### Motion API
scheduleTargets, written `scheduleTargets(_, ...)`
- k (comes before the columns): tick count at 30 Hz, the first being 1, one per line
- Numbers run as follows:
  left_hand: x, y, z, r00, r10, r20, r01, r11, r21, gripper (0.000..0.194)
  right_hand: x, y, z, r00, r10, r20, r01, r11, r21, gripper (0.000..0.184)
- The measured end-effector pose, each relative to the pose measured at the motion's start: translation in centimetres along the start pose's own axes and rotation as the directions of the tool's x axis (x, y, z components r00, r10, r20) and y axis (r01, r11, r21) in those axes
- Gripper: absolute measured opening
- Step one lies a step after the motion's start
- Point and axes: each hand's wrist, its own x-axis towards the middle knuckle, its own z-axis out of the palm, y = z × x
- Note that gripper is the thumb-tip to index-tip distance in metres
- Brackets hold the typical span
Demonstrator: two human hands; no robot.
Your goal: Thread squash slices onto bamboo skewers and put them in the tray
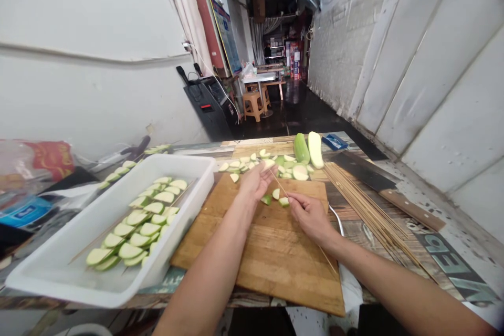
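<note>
My right hand pinches a thin bamboo skewer over the wooden cutting board, its tip pointing up toward the far left. My left hand reaches to the pile of green-skinned vegetable slices at the board's far edge, its fingers curled on a slice. Three loose slices lie on the board between the two hands. Two half vegetables stand behind the pile.
A white plastic tray at the left holds skewers loaded with slices. A bundle of bare skewers and a cleaver lie at the right. Bags and packets crowd the far left. A corridor with stools runs ahead.
</note>
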Motion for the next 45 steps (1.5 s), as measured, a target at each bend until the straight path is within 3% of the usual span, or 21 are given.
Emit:
scheduleTargets(11, 0.0, -0.1, -0.1, 1.000, 0.017, 0.018, -0.017, 1.000, 0.014, 0.007, 0.0, -0.4, -0.1, 1.000, 0.005, 0.009, -0.005, 1.000, -0.018, 0.035)
scheduleTargets(22, 0.1, -0.3, -0.1, 0.999, 0.039, 0.011, -0.040, 0.999, 0.032, 0.008, 0.0, -0.3, 0.0, 0.998, -0.064, 0.011, 0.064, 0.998, 0.007, 0.033)
scheduleTargets(28, 0.2, -0.5, -0.2, 0.995, 0.096, 0.033, -0.097, 0.995, 0.038, 0.003, 0.4, -0.1, 0.0, 0.999, 0.039, 0.018, -0.041, 0.995, 0.088, 0.029)
scheduleTargets(37, 0.6, -0.8, -0.3, 0.998, 0.066, 0.003, -0.066, 0.998, -0.013, 0.007, 0.7, -1.2, 0.4, 0.963, 0.219, 0.158, -0.247, 0.951, 0.186, 0.018)
scheduleTargets(45, 0.8, 0.1, -0.4, 0.988, 0.108, -0.110, -0.113, 0.993, -0.039, 0.005, 1.2, -2.9, 2.0, 0.969, 0.232, 0.091, -0.246, 0.945, 0.217, 0.016)
